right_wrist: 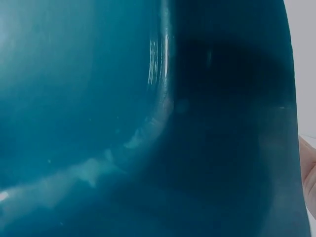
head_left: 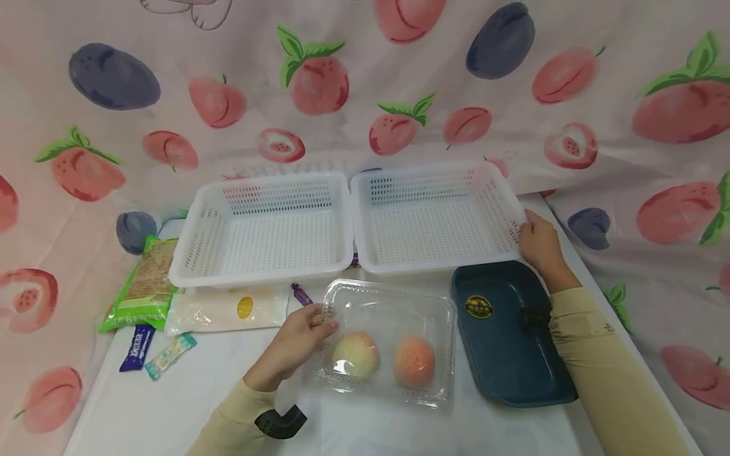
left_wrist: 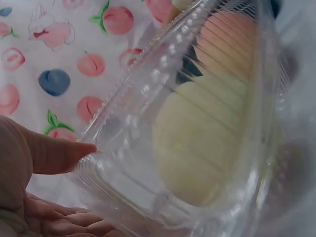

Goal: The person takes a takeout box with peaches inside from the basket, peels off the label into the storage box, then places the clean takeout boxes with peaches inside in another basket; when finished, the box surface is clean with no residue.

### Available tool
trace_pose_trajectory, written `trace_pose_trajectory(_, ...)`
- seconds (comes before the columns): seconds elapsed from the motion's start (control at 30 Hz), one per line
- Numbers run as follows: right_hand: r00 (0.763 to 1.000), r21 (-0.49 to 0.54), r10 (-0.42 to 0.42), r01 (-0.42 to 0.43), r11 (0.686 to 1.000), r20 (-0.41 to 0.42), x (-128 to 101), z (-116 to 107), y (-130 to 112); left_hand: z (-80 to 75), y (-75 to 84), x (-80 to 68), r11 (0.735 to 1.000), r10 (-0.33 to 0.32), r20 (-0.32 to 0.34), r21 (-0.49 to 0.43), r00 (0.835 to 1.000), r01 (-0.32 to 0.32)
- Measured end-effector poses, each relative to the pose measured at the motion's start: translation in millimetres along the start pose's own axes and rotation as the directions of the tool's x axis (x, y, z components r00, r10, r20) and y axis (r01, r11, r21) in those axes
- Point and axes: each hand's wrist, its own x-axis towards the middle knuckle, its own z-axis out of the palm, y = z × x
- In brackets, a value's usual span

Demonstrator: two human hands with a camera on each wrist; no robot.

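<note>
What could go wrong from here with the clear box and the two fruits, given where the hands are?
The left hand holds only the left edge of the clear box, so lifting there could tip it and roll the pale fruit and orange fruit. The right hand rests on the right basket, its sleeve over the blue tray, which a pull back might drag.

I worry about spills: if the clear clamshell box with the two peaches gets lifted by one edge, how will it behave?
The clear clamshell box looks thin, so it would probably flex. The two peaches lie loose inside and could roll toward the low side. The left hand grips only its left edge; supporting underneath seems safer.
</note>
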Motion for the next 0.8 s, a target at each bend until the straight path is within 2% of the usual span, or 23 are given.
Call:
trace_pose_trajectory(0.1,1.0,0.001,-0.024,0.024,1.0,-0.008,-1,1,1,-4.2,14.0,-8.2,0.999,0.034,0.011,0.007,0.999,-0.035)
trace_pose_trajectory(0.2,0.999,0.0,-0.046,0.046,0.999,-0.017,-1,1,2,-9.4,29.8,-13.3,0.997,0.067,0.035,-0.029,0.997,-0.066)
trace_pose_trajectory(0.3,0.999,0.003,-0.048,0.048,0.999,-0.019,-1,2,3,-13.0,46.6,-14.3,0.994,0.083,0.048,-0.081,0.995,-0.079)
trace_pose_trajectory(0.4,0.999,0.003,-0.034,0.034,0.999,-0.016,0,3,3,-15.4,62.4,-11.6,0.99,0.094,0.029,-0.104,0.995,-0.09)
trace_pose_trajectory(0.6,1.0,0.0,-0.01,0.01,1.0,-0.006,2,2,3,-13.9,85.0,7.0,0.985,0.121,-0.047,-0.115,0.992,-0.126)
trace_pose_trajectory(0.8,0.999,0.005,-0.035,0.035,0.999,-0.008,1,0,4,-5.2,100.6,39.0,0.977,0.082,-0.116,-0.187,0.99,-0.103)
